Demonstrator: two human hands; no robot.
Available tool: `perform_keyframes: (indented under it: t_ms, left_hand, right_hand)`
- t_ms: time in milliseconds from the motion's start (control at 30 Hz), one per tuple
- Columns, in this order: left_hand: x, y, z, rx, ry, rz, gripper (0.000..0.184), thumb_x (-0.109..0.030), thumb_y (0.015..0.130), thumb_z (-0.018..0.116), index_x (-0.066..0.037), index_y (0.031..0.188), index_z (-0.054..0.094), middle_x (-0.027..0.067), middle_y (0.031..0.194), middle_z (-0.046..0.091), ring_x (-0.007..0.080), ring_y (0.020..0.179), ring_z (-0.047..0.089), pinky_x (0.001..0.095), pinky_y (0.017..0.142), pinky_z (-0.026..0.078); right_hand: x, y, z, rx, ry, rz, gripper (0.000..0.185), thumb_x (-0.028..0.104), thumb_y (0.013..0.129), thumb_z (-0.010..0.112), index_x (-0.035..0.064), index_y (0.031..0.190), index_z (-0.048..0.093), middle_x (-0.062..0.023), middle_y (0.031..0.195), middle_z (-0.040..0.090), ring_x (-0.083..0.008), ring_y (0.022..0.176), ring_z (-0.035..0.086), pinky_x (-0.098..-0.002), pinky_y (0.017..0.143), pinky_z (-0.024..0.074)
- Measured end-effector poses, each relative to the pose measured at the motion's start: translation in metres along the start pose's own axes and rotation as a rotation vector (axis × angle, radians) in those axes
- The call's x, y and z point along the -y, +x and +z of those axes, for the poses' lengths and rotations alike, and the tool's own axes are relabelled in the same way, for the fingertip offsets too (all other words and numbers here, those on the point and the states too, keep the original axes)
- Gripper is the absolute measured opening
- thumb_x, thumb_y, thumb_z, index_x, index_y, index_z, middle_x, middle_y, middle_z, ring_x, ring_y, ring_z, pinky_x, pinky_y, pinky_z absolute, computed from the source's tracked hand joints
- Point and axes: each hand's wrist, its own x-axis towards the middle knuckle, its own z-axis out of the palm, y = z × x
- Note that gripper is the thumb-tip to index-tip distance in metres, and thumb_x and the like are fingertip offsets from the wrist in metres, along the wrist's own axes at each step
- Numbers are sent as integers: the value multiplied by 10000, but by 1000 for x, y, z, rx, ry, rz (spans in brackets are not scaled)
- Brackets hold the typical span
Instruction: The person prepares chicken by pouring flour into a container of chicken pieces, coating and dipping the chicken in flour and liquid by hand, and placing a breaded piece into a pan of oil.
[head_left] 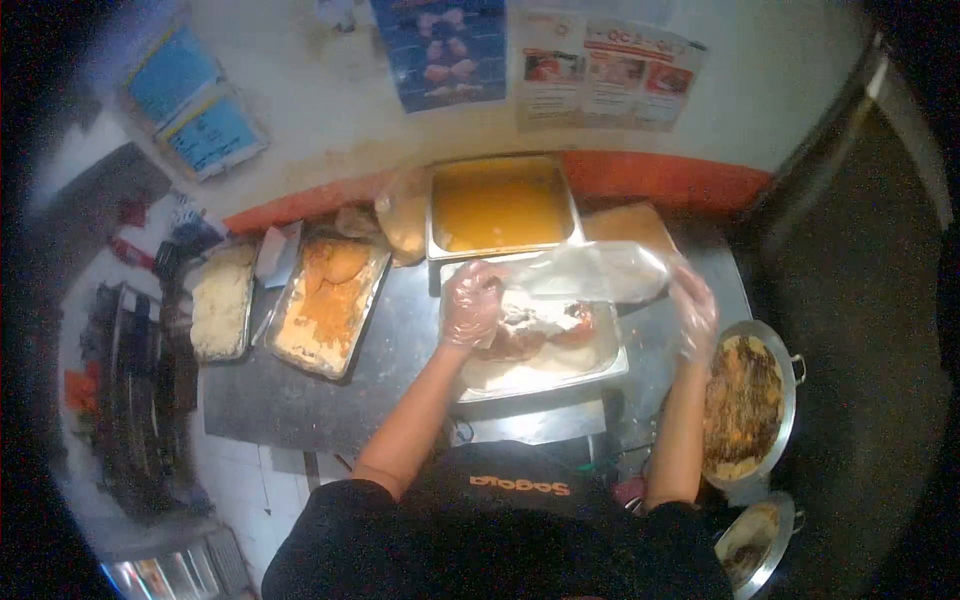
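Reaching forward, both arms [412, 425] were spread; the bag [610, 272] was pinched by the right hand [694, 312]; the left hand [472, 305] was curled, its grip unclear.

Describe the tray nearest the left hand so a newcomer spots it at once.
On the metal table, find the pan of orange-yellow liquid by the wall. Just below it in view sits the tray, partly covered by the clear plastic bag and the left hand. Unlike its neighbours, it holds reddish-brown pieces in white powder.
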Motion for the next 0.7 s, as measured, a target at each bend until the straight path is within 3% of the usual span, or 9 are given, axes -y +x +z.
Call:
perform_keyframes:
  t_ms: [200,233,267,333,367,433,467,533,700]
  left_hand:
    - [-33,25,-77,-71,-51,120,320,75,646,545,-95,881,682,93,863,637,254,835,602,340,750,473]
    - [-31,22,-93,-115,-33,101,140,-119,765,599,-70,874,674,87,881,645,243,870,603,344,793,465]
    - [-22,17,-112,-148,22,80,140,-119,765,599,-70,874,674,87,881,645,243,870,603,344,793,465]
    - [1,-2,-155,-294,-79,107,435,-457,856,528,-44,896,659,82,891,649,232,881,599,358,838,451]
    - [-4,-10,-180,-361,60,21,713,-681,837,381,-22,921,641,80,897,650,221,896,594,364,871,437]
    - [22,-47,-239,-499,227,33,453,-500,836,532,-78,936,661,94,999,599,259,962,577,385,856,437]
    - [24,-65,-275,-492,528,-30,350,-397,844,576,-71,939,662,102,1008,590,257,946,582,371,847,443]
    - [53,-112,-329,-736,650,-259,166,-165,842,599,-62,955,663,99,937,613,266,909,585,363,823,459]
    - [129,-248,-479,-1200,772,-623,167,-176,858,608,-41,945,653,87,879,638,219,814,593,343,756,466]
  right_hand:
    - [-36,-37,27,-137,156,323,388,121,794,637,-14,1155,588,-120,1232,578,-212,1122,538,-329,947,406]
    - [-31,-41,40,-134,242,341,411,125,787,643,-36,1159,575,-140,1249,561,-239,1140,528,-350,961,405]
    - [-59,-46,47,-88,484,282,409,94,788,637,-57,1161,564,-157,1265,545,-267,1125,538,-363,983,403]
    - [-16,-58,77,-55,469,292,398,31,780,624,-65,1161,558,-176,1258,542,-279,1108,549,-359,979,425]
    - [-23,-60,88,1,486,294,398,31,780,624,-65,1161,558,-176,1258,542,-279,1108,549,-359,979,425]
    - [-39,-68,106,157,527,346,430,53,799,611,-49,1207,523,-170,1159,577,-226,1026,572,-296,816,509]
    - [-34,-74,119,200,536,346,430,53,799,611,-49,1207,523,-170,1159,577,-226,1026,572,-296,816,509]
    - [-17,-93,147,276,504,477,422,27,784,613,-52,1192,538,-164,1144,589,-224,1027,571,-300,827,495]
    - [33,-157,218,520,485,373,378,-30,816,572,-84,1189,534,-189,1261,527,-272,1097,551,-313,879,493]
